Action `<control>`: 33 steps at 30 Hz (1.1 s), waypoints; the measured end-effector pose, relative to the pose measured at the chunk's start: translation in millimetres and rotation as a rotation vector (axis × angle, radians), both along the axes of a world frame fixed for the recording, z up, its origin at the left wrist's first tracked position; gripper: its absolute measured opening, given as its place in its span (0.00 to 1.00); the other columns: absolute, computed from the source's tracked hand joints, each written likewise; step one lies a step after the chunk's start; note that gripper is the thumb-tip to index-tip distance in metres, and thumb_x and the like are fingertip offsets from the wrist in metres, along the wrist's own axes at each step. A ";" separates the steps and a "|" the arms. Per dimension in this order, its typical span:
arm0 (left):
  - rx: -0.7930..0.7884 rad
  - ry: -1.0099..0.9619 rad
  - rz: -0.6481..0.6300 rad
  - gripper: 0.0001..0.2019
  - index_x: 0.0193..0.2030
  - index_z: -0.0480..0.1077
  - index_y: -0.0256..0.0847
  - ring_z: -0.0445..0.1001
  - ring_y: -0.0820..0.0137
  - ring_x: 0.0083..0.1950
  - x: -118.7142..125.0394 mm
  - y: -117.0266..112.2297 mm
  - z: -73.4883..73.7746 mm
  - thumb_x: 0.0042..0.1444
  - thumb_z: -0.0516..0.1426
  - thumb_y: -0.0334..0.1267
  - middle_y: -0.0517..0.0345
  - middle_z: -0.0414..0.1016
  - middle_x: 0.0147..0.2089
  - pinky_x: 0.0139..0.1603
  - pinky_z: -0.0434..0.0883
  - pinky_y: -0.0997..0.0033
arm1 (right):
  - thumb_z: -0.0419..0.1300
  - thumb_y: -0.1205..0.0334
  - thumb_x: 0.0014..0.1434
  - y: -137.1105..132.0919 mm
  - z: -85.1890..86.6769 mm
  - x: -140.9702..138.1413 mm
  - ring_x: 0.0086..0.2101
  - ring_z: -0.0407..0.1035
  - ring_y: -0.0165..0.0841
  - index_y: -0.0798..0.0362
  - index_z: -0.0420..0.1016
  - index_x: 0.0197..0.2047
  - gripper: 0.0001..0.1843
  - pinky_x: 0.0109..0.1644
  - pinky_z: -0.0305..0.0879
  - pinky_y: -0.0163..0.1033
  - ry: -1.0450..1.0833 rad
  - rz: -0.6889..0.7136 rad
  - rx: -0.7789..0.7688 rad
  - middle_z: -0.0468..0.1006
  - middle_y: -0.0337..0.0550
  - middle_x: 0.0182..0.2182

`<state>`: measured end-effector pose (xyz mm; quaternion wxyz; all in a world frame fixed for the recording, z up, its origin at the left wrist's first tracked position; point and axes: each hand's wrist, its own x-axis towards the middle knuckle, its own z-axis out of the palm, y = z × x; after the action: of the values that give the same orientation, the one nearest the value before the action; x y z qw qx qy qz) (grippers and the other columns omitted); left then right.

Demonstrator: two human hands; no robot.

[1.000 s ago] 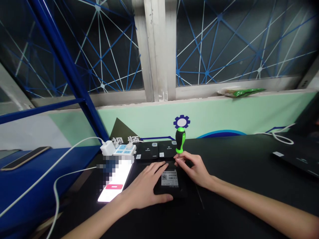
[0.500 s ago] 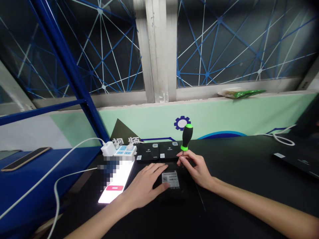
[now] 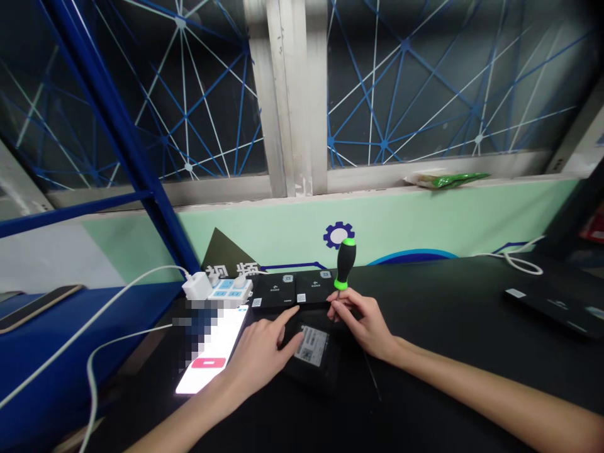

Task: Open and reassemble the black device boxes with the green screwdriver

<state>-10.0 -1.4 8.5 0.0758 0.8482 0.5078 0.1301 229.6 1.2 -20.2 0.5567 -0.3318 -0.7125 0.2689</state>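
A screwdriver (image 3: 346, 263) with a black and bright green handle stands nearly upright, its shaft pinched between the fingertips of my right hand (image 3: 370, 321). Its tip is hard to make out against the dark surface. Below and to its left lies a small black box-like device (image 3: 325, 371) with a white printed label (image 3: 312, 346), turned at an angle. My left hand (image 3: 264, 343) is at the device's left side, thumb against the corner by the label. Its index finger stretches forward past the device, while the other fingers are partly hidden.
Two flat black boxes (image 3: 274, 290) sit behind the hands, beside a white power strip (image 3: 231, 289). A lit phone (image 3: 212, 346) lies left of my left hand. Right of the device is a thin rod (image 3: 374, 377). Another black device (image 3: 552, 308) lies far right.
The labelled device has rotated counterclockwise on the table. My left hand's index finger now points forward, with its thumb at the label's corner. The screwdriver stays in my right hand.
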 end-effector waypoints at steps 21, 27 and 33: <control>0.005 0.059 -0.032 0.19 0.56 0.66 0.46 0.74 0.63 0.30 3.2 -4.3 7.9 0.69 0.45 0.53 0.63 0.70 0.27 0.30 0.61 0.71 | 0.52 0.57 0.70 -0.7 4.7 -0.6 0.28 0.72 0.31 0.52 0.72 0.40 0.11 0.37 0.69 0.35 -0.181 0.032 0.099 0.77 0.42 0.30; 0.001 0.083 -0.074 0.22 0.62 0.64 0.46 0.75 0.62 0.34 1.4 -5.7 9.5 0.69 0.44 0.53 0.60 0.72 0.31 0.34 0.64 0.69 | 0.51 0.58 0.71 0.7 2.6 -1.0 0.30 0.73 0.32 0.52 0.73 0.41 0.12 0.38 0.70 0.35 -0.177 0.006 0.094 0.78 0.42 0.30; -0.009 0.076 -0.073 0.23 0.62 0.65 0.46 0.76 0.60 0.35 1.7 -7.1 10.8 0.69 0.44 0.54 0.59 0.74 0.32 0.37 0.67 0.66 | 0.52 0.55 0.70 1.4 4.0 -2.2 0.29 0.72 0.33 0.52 0.72 0.39 0.13 0.36 0.69 0.36 -0.158 0.002 0.059 0.77 0.43 0.29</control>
<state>-8.4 -8.5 19.3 0.0650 0.8700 0.4798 0.0928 227.5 2.6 -16.2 0.5078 -0.3348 -0.7623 0.2214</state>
